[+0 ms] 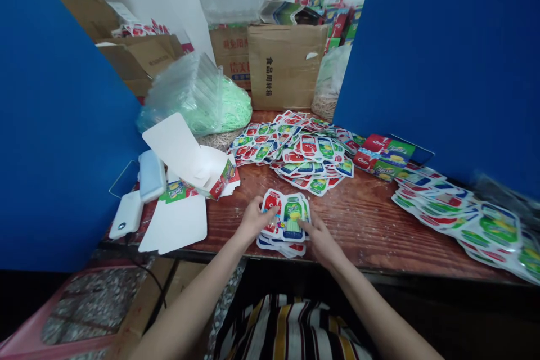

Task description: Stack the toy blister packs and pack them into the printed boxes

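Note:
Near the front edge of the table, my left hand grips the left side of a small stack of jar-shaped printed packets, with its thumb on the red Cola print. My right hand closes on the right side, its thumb against the green Sprite print. Beneath this stack, more of the same packets lie at the table's edge. Just beyond my hands is a large loose pile of matching packets. The fingers under the stack are hidden.
Overlapping packets spread along the right, beside a Cola and Sprite box. At left are white-backed cartons, a white device and bagged green shred. A cardboard box stands behind; blue panels flank the table.

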A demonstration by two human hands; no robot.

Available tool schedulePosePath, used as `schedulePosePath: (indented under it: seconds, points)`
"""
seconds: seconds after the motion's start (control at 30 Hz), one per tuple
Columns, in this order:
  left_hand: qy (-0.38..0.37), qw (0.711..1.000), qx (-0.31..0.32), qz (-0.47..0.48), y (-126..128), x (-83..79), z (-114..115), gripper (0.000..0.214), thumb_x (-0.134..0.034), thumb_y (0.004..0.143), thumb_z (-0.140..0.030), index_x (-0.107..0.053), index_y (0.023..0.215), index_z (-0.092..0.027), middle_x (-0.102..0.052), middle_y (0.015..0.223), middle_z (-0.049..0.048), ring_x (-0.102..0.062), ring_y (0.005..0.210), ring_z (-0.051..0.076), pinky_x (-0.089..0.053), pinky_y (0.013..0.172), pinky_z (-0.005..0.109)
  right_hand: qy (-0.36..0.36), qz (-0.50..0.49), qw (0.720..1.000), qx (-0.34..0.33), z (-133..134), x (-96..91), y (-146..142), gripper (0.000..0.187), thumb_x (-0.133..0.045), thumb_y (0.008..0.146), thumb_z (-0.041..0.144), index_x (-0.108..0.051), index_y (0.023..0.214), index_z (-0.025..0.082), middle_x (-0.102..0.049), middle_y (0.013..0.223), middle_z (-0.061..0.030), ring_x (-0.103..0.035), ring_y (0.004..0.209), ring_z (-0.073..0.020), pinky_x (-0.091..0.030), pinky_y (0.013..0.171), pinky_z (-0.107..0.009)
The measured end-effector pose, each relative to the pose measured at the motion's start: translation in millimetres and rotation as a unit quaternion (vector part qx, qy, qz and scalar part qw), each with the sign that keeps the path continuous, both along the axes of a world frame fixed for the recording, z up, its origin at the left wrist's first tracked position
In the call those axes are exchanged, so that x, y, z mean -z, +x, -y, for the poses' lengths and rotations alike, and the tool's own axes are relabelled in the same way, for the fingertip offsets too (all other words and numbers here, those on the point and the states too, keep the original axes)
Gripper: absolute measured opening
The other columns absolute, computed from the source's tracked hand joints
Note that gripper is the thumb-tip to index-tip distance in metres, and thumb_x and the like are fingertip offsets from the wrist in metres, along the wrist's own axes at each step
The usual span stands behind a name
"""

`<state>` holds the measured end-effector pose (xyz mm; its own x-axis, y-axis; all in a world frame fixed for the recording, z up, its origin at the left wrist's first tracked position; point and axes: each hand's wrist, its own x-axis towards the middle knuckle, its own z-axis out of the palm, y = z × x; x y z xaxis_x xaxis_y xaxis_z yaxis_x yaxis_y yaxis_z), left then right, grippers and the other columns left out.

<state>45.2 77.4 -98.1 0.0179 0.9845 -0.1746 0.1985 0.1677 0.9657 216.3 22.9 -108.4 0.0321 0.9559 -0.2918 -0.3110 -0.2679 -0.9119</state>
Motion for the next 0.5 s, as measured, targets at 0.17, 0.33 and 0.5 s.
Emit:
schedulePosePath:
  seconds: [0.17, 0.33, 0.5]
  points:
    - [0.088, 0.979, 0.031, -0.179, 2, 7.0, 5, 0.053, -0.075, 0.065, -0.022, -0.053, 0.113, -0.017, -0.061, 0.116, 0.0118, -0.057, 0.112, 0.027, -0.041, 0.100, 0.038, 0.097, 0.376, 0.918, -0.078, -2, -9.5, 21, 0.058, -0.055, 0.081, 0.052, -0.053, 0.126, 0.016, -0.069, 0.073, -0.0049, -0.066, 0.068, -0.0231, -0.051, 0.063, -0.033]
    - [0.125, 0.939, 0.082, -0.310, 4, 7.5, 12, 0.051, -0.063, 0.076, -0.021, -0.050, 0.126, -0.017, -0.055, 0.121, 0.0126, -0.053, 0.115, 0.026, -0.041, 0.099, 0.036, 0.161, 0.661, 0.733, 0.007, -55, -51.3, 60, 0.050, -0.039, 0.094, 0.049, -0.060, 0.124, 0.016, -0.070, 0.083, -0.0109, -0.065, 0.078, -0.0257, -0.048, 0.071, -0.034]
    - [0.126, 0.910, 0.117, -0.377, 6, -0.8, 18, 0.038, -0.059, 0.083, -0.031, -0.059, 0.120, -0.020, -0.054, 0.112, 0.0126, -0.056, 0.106, 0.028, -0.045, 0.091, 0.039, 0.189, 0.786, 0.589, -0.003, -145, -45.2, 92, 0.066, -0.052, 0.089, 0.040, -0.035, 0.144, 0.008, -0.039, 0.144, -0.0233, -0.038, 0.131, -0.0374, -0.037, 0.101, -0.045]
